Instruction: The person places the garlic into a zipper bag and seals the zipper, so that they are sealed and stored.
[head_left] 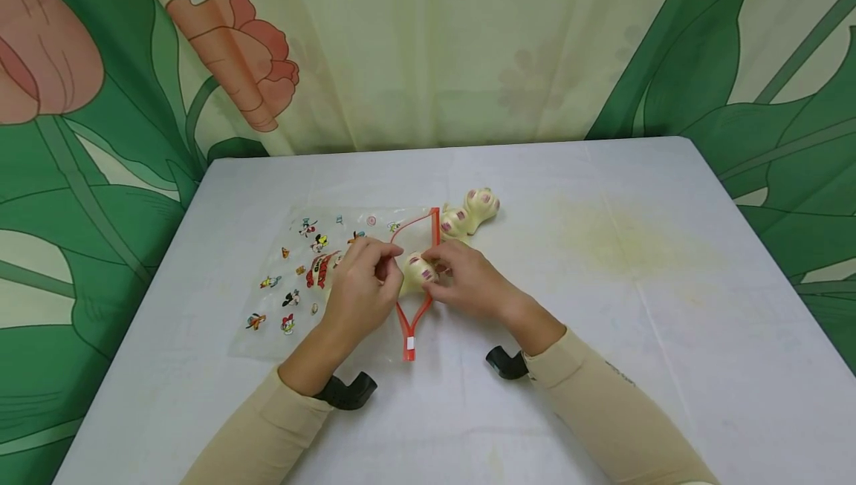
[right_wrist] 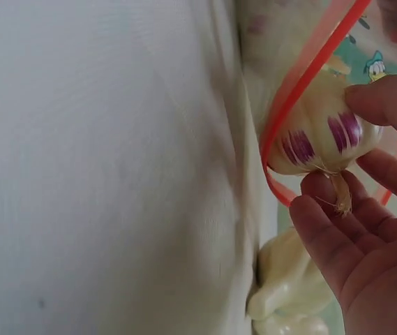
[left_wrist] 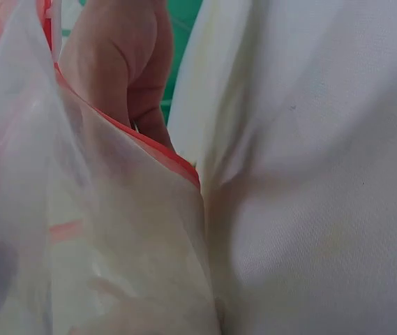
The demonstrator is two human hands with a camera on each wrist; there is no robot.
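Observation:
A clear zip bag (head_left: 267, 336) printed with cartoon figures lies on the table, its red-edged mouth spread open to the right. My left hand (head_left: 364, 277) pinches the bag by its mouth, though its fingertips are partly hidden. My right hand (head_left: 464, 273) holds a pale garlic bulb (head_left: 419, 269) with purple streaks in that mouth. In the right wrist view, thumb and fingers grip this garlic bulb (right_wrist: 324, 132), its stem pointing down beside the red edge. Two more garlic bulbs (head_left: 481, 204) lie on the table just beyond my right hand.
A white cloth covers the table (head_left: 669, 359), with a yellowish stain (head_left: 615, 236) on the right. Black curved pieces (head_left: 351, 392) sit at both wrists. Behind the table's far edge hangs a curtain (head_left: 468, 47) with a leaf and flower print.

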